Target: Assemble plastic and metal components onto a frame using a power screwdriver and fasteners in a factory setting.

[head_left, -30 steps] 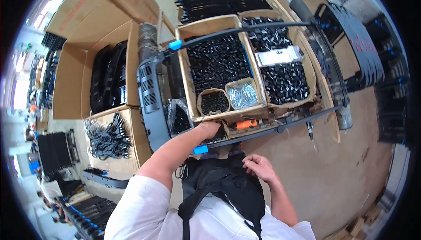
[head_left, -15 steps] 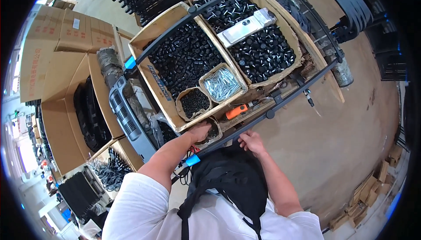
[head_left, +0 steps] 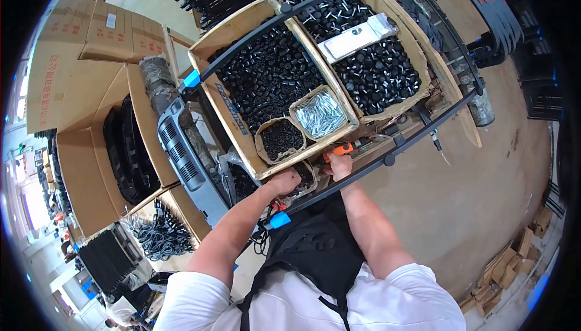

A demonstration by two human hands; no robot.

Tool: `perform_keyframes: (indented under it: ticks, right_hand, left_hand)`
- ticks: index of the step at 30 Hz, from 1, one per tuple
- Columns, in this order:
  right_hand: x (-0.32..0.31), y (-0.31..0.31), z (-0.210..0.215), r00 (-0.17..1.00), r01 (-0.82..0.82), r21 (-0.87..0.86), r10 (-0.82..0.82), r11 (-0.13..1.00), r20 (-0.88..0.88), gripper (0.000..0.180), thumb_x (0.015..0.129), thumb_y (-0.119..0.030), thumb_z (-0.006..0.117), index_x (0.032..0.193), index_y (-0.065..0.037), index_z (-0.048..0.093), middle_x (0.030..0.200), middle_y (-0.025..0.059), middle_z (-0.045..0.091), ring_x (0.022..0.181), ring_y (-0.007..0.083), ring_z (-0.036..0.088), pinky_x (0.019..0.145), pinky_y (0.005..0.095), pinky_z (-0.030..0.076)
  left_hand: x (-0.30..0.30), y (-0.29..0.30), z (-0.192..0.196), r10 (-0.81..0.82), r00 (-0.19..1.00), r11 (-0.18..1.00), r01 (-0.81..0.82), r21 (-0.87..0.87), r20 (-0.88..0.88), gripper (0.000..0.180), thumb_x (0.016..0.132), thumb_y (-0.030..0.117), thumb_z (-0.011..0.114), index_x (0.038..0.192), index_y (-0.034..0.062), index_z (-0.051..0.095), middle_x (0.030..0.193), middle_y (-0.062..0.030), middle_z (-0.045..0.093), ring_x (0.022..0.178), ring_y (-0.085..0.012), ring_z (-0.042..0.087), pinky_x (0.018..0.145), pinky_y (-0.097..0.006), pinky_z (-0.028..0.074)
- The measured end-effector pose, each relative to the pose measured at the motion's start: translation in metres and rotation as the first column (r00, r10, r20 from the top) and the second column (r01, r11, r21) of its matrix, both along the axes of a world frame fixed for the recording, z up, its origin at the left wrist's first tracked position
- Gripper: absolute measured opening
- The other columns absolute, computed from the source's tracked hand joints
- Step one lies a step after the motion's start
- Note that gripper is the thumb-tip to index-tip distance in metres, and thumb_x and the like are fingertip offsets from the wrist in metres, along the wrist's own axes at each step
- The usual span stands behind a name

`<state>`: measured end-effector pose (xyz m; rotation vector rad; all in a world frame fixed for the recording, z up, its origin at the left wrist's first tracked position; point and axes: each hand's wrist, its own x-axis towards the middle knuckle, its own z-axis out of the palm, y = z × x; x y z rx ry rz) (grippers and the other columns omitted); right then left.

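Note:
My left hand [head_left: 284,182], its fingers curled, is at the left side of a small open box of small dark parts [head_left: 305,176], below the front wall of the large carton. What its fingertips hold, if anything, is hidden. My right hand [head_left: 340,165] is closed around the handle of an orange power screwdriver [head_left: 343,149], which lies on its side with its dark nose to the right. Just beyond my hands, a box of small black screws [head_left: 281,139] and a box of silver metal pins [head_left: 319,114] sit inside the large carton's near corner.
The large carton [head_left: 239,146] holds many black plastic caps [head_left: 266,71]. Beside it is another carton of black feet with metal studs [head_left: 381,77], a white tool-like block [head_left: 357,37] on top. A dark metal frame [head_left: 339,184] crosses before me. Cardboard boxes [head_left: 91,167] stand left.
My right hand has moved forward from the frame's near bar onto the orange power screwdriver and closed on it. My left hand stays at the small box. The view has shifted slightly.

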<state>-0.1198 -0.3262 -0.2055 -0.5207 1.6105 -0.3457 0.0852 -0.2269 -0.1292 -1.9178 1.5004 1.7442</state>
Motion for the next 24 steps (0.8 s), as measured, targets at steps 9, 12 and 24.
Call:
perform_keyframes:
  ticks: [9, 12, 24]
  right_hand:
    - [0.007, -0.010, -0.030, 0.998, 0.031, -0.346, -0.050, 0.938, -0.049, 0.028, 0.085, -0.017, 0.079, 0.106, -0.006, 0.066, 0.088, 0.0046, 0.070, 0.072, 0.0187, 0.067, 0.054, 0.0370, 0.052]
    - [0.008, -0.012, 0.026, 0.944, 0.251, -0.211, -0.190, 0.945, 0.272, 0.020, 0.087, -0.017, 0.075, 0.101, -0.015, 0.061, 0.081, -0.0023, 0.062, 0.064, 0.0113, 0.059, 0.044, 0.0275, 0.044]
    - [-0.117, -0.001, 0.119, 0.777, 0.177, 0.133, -0.222, 0.975, 0.589, 0.032, 0.095, -0.025, 0.069, 0.125, -0.015, 0.065, 0.109, 0.0034, 0.071, 0.102, 0.0191, 0.070, 0.071, 0.0325, 0.051]
  left_hand:
    - [0.007, 0.003, 0.056, 0.525, 0.805, 0.839, -0.436, 0.325, -0.276, 0.029, 0.108, 0.031, 0.051, 0.119, 0.0100, 0.067, 0.079, -0.0015, 0.056, 0.061, -0.0116, 0.052, 0.060, -0.036, 0.053]
    - [0.015, 0.009, 0.116, 0.768, 0.542, 0.637, -0.600, 0.483, -0.340, 0.026, 0.109, 0.029, 0.051, 0.116, 0.0095, 0.066, 0.076, 0.0016, 0.052, 0.058, -0.0098, 0.043, 0.055, -0.030, 0.048]
    - [0.004, 0.040, 0.151, 0.546, -0.659, 0.298, -0.425, 0.855, -0.517, 0.018, 0.110, 0.023, 0.053, 0.104, 0.0066, 0.058, 0.087, -0.0016, 0.050, 0.061, -0.0078, 0.042, 0.044, -0.020, 0.032]
